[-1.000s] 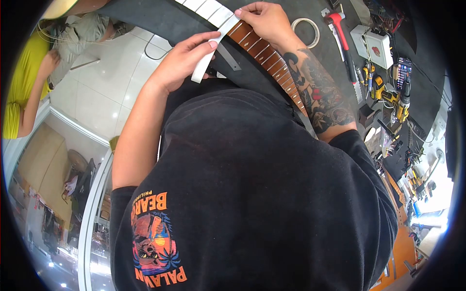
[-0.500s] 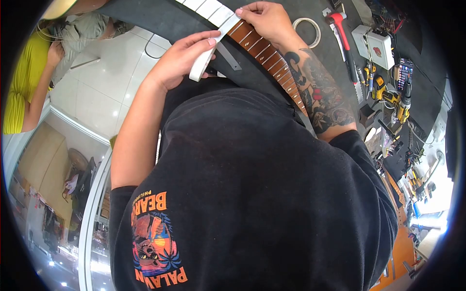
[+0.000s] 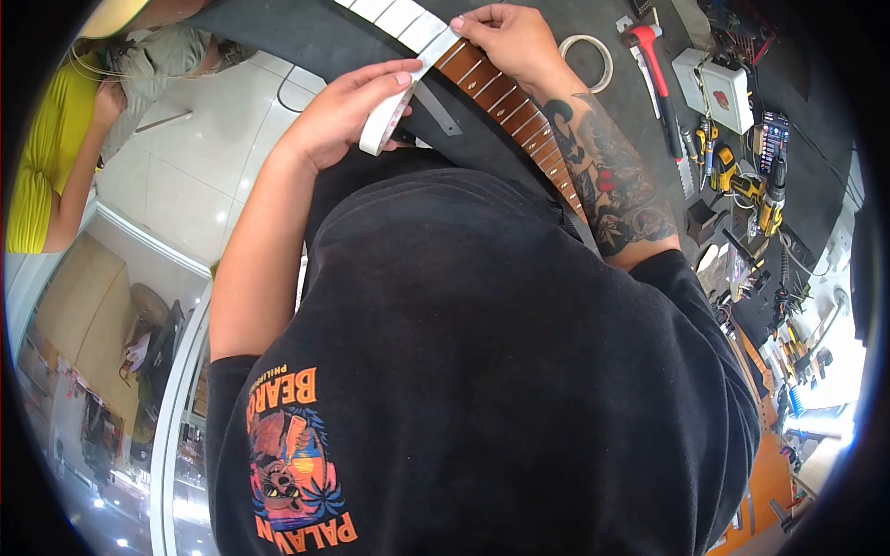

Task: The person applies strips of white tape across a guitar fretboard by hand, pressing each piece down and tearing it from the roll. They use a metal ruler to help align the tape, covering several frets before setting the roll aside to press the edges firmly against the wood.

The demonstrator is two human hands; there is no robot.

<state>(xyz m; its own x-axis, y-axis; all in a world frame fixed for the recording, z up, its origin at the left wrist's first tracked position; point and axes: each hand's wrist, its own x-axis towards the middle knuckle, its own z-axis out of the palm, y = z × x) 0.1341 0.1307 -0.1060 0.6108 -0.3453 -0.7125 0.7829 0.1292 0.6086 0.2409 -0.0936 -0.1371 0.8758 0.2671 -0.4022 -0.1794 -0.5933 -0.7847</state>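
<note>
A brown fretboard [image 3: 519,116] with pale inlays and metal frets runs diagonally across the dark bench. Its upper-left stretch is covered by white tape strips [image 3: 400,20] between the frets. My left hand [image 3: 352,107] holds a white tape roll [image 3: 380,125] beside the fretboard, and a strip runs from the roll across the wood. On the far side, the fingers of my right hand [image 3: 496,32] press the end of that strip at the fretboard's edge.
A metal ruler [image 3: 438,109] lies near the roll. Another tape roll [image 3: 586,63], a red hammer [image 3: 647,57], a white box [image 3: 712,91] and yellow drills [image 3: 732,171] are to the right. A person in yellow [image 3: 60,139] is at the left.
The tape roll in my left hand has tilted slightly, showing more of its inner side. My right hand has hardly moved.
</note>
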